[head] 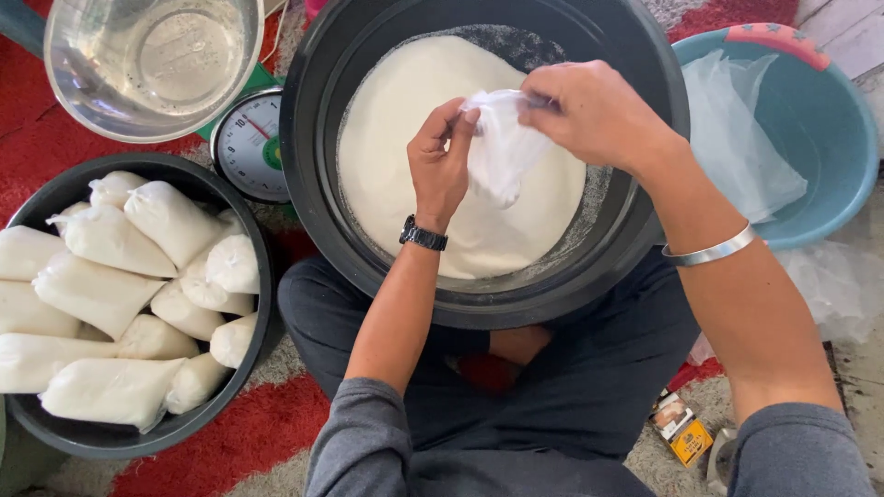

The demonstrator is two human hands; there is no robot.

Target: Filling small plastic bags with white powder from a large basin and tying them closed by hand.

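Both forearms reach forward, grey sleeves pushed up to the elbows. The left hand (440, 158) is raised with fingertips pinched together, and the right hand (589, 112) angles in from the side, fingers curled closed, nearly touching the left.

The steel bowl (152, 60) and the large black basin (479, 276) run off the top edge. The basin of filled bags (129, 294) is cut at the left. The scale (250, 143) sits half hidden under the basins, its dial marks too small to tell.

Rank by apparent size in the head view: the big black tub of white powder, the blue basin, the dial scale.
1. Black tub, largest.
2. Blue basin, partly cut off by the frame.
3. Dial scale, smallest, partly hidden under the tub.
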